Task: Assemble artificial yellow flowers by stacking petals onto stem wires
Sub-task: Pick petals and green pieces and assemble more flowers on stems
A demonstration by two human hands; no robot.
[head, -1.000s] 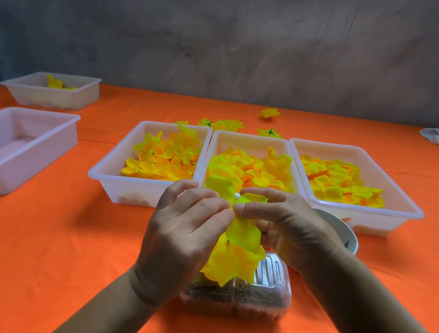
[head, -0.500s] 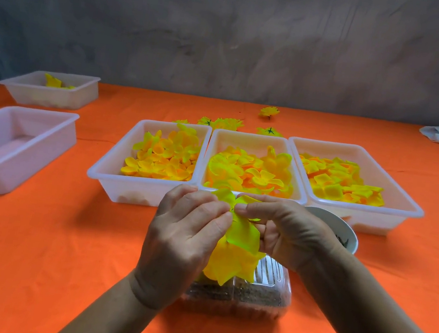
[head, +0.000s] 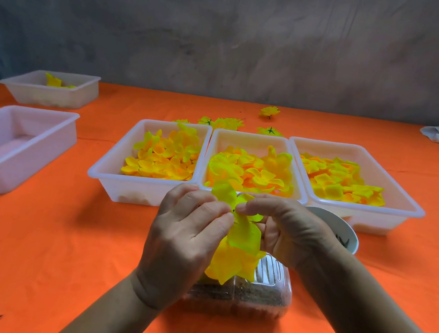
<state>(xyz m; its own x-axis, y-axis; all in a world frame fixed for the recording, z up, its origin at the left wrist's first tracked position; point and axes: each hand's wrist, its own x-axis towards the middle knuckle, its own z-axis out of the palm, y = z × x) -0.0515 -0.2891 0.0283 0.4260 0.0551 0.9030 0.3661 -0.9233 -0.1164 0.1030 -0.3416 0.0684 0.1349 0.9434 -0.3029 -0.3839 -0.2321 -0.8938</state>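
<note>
Your left hand point(head: 183, 234) and right hand point(head: 285, 229) both pinch the yellow flower point(head: 241, 243) between fingertips, holding it above the clear container point(head: 259, 293), near the middle petal tray point(head: 258, 143) on the tabletop point(head: 31, 252).

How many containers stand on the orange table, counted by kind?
White rectangular plastic trays holding yellow petals: 4
White rectangular plastic tray without petals: 1
Clear plastic box: 1
White round bowl: 1
Total: 7
</note>
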